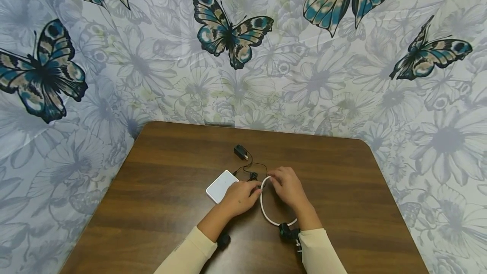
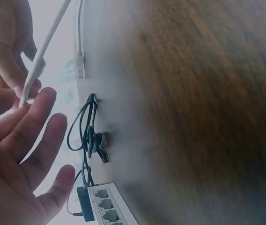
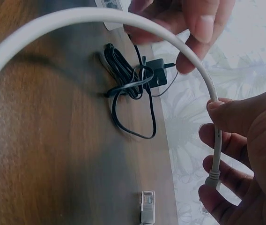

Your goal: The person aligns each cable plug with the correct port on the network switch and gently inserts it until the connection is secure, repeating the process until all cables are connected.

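A white Ethernet cable (image 1: 268,218) curves in a loop between both hands above the table. My right hand (image 1: 288,185) pinches it near one end between thumb and fingers, with the boot (image 3: 212,178) beside the lower fingers. My left hand (image 1: 240,198) holds the cable between thumb and index finger, its other fingers spread in the left wrist view. One clear plug (image 3: 148,201) lies on the tabletop. A white network box (image 1: 220,186) with a row of ports (image 2: 107,205) sits by my left hand, partly covered by it in the head view.
Behind the box lies a black power adapter (image 1: 240,152), its thin black cord (image 3: 123,70) bundled close to the hands. All this rests on a brown wooden table (image 1: 171,160). A butterfly-print cloth (image 1: 243,92) hangs beyond its far edge.
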`<state>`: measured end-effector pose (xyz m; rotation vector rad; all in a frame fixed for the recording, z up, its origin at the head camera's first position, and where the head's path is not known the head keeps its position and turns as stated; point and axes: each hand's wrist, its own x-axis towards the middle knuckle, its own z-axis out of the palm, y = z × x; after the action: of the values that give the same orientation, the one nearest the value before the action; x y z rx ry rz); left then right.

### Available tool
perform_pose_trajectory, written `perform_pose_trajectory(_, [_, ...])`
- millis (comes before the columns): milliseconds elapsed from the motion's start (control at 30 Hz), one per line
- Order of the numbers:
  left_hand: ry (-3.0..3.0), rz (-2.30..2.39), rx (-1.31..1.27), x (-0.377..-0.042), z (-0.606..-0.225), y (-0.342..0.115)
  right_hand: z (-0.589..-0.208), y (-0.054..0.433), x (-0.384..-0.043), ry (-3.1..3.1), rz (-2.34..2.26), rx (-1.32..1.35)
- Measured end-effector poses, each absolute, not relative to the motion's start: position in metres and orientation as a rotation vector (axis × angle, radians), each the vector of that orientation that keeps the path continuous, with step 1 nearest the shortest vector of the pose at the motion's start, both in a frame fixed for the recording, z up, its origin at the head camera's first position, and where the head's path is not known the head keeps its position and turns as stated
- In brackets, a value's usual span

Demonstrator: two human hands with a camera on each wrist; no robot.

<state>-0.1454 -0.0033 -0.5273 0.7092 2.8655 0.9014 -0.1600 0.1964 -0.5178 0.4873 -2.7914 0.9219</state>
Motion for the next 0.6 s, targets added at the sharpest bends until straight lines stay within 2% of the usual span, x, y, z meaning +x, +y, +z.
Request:
perform_pose_trajectory(433, [2.665,1.186,0.616,-0.1467,-0.5275,-0.0023,-0.5196,0.1931,-0.1563,-2.782,0.957,0.506])
perform_pose_trajectory(600, [2.645,1.231,0.622,-0.1477,-0.5289,-0.0017,-0.5217,0.1932,-0.1541,-2.762,1.010,0.438])
